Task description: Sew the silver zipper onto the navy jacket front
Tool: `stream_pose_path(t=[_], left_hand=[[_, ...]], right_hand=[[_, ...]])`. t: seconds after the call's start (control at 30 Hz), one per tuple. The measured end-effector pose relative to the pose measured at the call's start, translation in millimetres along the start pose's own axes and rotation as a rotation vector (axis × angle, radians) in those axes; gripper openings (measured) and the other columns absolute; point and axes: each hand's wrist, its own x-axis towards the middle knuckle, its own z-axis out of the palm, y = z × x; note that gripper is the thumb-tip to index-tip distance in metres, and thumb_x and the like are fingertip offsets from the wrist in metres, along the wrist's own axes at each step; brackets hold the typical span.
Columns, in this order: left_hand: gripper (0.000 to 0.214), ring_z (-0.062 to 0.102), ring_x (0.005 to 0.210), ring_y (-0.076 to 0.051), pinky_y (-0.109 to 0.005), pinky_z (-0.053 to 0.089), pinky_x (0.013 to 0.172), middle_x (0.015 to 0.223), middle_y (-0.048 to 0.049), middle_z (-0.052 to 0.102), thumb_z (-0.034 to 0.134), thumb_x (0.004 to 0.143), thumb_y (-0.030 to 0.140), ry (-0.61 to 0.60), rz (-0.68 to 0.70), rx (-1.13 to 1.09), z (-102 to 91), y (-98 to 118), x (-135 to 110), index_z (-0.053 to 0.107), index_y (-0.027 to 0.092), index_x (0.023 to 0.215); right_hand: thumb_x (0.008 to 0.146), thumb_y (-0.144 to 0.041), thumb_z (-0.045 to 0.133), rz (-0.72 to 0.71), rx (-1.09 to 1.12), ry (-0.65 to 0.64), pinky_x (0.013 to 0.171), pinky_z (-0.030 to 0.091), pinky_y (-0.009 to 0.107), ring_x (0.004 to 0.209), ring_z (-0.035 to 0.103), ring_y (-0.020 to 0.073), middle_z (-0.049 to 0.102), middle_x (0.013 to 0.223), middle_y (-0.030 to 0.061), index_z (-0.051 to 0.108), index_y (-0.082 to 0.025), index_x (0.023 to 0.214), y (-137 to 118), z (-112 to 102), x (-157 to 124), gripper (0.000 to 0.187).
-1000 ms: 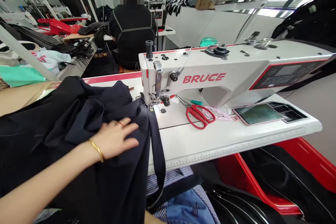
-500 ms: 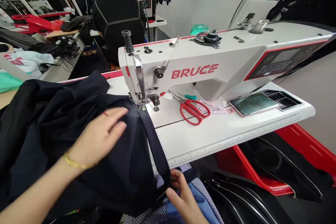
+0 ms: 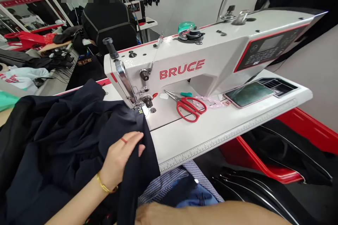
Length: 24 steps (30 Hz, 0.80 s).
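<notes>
Pinched by the left hand (image 3: 119, 156), dark cloth (image 3: 71, 137) at lower left could bunch at the sewing machine (image 3: 182, 70) if tugged; I can't tell what the right hand (image 3: 153, 213) grips

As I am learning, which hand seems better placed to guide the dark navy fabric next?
Probably the left hand: it touches the fabric, nearer the white sewing machine; the right hand is farther away.
</notes>
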Motion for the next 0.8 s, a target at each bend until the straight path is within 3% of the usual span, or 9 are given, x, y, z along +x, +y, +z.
stream_pose_path(t=[0.1, 0.2, 0.33, 0.4, 0.47, 0.5, 0.57, 0.67, 0.8], left_hand=[[0.026, 0.059, 0.089, -0.014, -0.025, 0.048, 0.079, 0.099, -0.0042, 0.061, 0.045, 0.084, 0.013, 0.108, -0.194, -0.052, -23.1, -4.3, 2.4, 0.056, 0.018, 0.108], [0.025, 0.057, 0.092, -0.014, -0.024, 0.047, 0.082, 0.102, -0.0036, 0.060, 0.042, 0.086, 0.016, 0.101, -0.240, -0.029, -40.7, -2.5, -3.2, 0.056, 0.018, 0.106], [0.034, 0.053, 0.101, -0.017, -0.026, 0.046, 0.088, 0.108, -0.0088, 0.057, 0.045, 0.083, 0.013, -0.179, 0.173, -0.007, -34.9, 24.0, -12.8, 0.048, 0.012, 0.116], [0.038, 0.054, 0.100, -0.019, -0.029, 0.048, 0.085, 0.107, -0.0089, 0.058, 0.043, 0.080, 0.009, -0.370, 0.288, 0.032, -26.0, 38.0, -11.4, 0.047, 0.012, 0.118], [0.040, 0.055, 0.097, -0.019, -0.030, 0.049, 0.082, 0.105, -0.0067, 0.059, 0.040, 0.079, 0.005, -0.531, 0.271, 0.051, -18.0, 42.5, -3.3, 0.048, 0.017, 0.117], [0.039, 0.055, 0.095, -0.018, -0.030, 0.049, 0.082, 0.102, -0.0057, 0.059, 0.038, 0.079, 0.005, -0.569, 0.245, 0.042, -14.5, 39.5, 2.7, 0.050, 0.018, 0.114], [0.033, 0.055, 0.093, -0.016, -0.029, 0.048, 0.085, 0.097, -0.0055, 0.060, 0.036, 0.080, 0.004, -0.518, 0.192, 0.026, -7.0, 23.1, 16.3, 0.054, 0.017, 0.105], [0.026, 0.052, 0.102, -0.018, -0.035, 0.044, 0.093, 0.105, -0.0088, 0.059, 0.036, 0.084, 0.009, -0.326, 0.145, 0.124, 8.2, -15.6, 32.0, 0.057, 0.013, 0.100], [0.030, 0.047, 0.110, -0.025, -0.044, 0.042, 0.093, 0.117, -0.0115, 0.053, 0.042, 0.087, 0.026, -0.288, 0.048, 0.287, 29.8, -52.2, 33.5, 0.053, 0.012, 0.111]], right_hand=[[0.088, -0.036, 0.040, -0.118, -0.746, 0.082, 0.070, 0.043, 0.032, 0.070, 0.052, 0.0172, 0.057, 0.073, 0.0061, 0.053, -0.015, 0.074, -0.9, -28.7, -1.8, 0.029], [0.089, -0.036, 0.039, -0.039, -1.035, 0.288, 0.072, 0.043, 0.033, 0.072, 0.052, 0.0174, 0.058, 0.078, 0.0060, 0.055, -0.015, 0.088, 3.1, -67.5, -14.8, 0.027], [0.088, -0.022, 0.042, 0.030, -1.251, 0.422, 0.073, 0.043, 0.032, 0.090, 0.051, 0.0207, 0.054, 0.106, 0.0115, 0.047, -0.014, 0.115, 12.9, -108.6, -11.5, 0.028], [0.088, -0.016, 0.041, -0.037, -1.375, 0.359, 0.077, 0.042, 0.035, 0.099, 0.047, 0.0231, 0.049, 0.115, 0.0116, 0.047, -0.016, 0.116, 15.5, -121.9, -2.1, 0.029], [0.089, -0.013, 0.036, -0.133, -1.450, 0.210, 0.078, 0.040, 0.034, 0.098, 0.048, 0.0215, 0.052, 0.109, 0.0097, 0.054, -0.016, 0.104, 17.3, -131.4, 6.6, 0.024], [0.089, -0.012, 0.034, -0.176, -1.462, 0.144, 0.078, 0.041, 0.033, 0.094, 0.050, 0.0199, 0.054, 0.104, 0.0089, 0.055, -0.015, 0.098, 18.3, -135.1, 9.7, 0.023], [0.090, -0.013, 0.033, -0.243, -1.458, 0.072, 0.075, 0.041, 0.031, 0.086, 0.052, 0.0172, 0.057, 0.093, 0.0077, 0.057, -0.013, 0.090, 21.2, -140.6, 13.2, 0.024], [0.090, -0.014, 0.034, -0.313, -1.429, 0.085, 0.071, 0.042, 0.028, 0.080, 0.054, 0.0151, 0.058, 0.083, 0.0057, 0.058, -0.013, 0.084, 26.4, -145.0, 14.0, 0.025], [0.091, -0.013, 0.034, -0.362, -1.334, 0.118, 0.071, 0.042, 0.026, 0.085, 0.055, 0.0139, 0.061, 0.083, 0.0050, 0.057, -0.012, 0.090, 28.9, -146.3, 12.5, 0.024]])
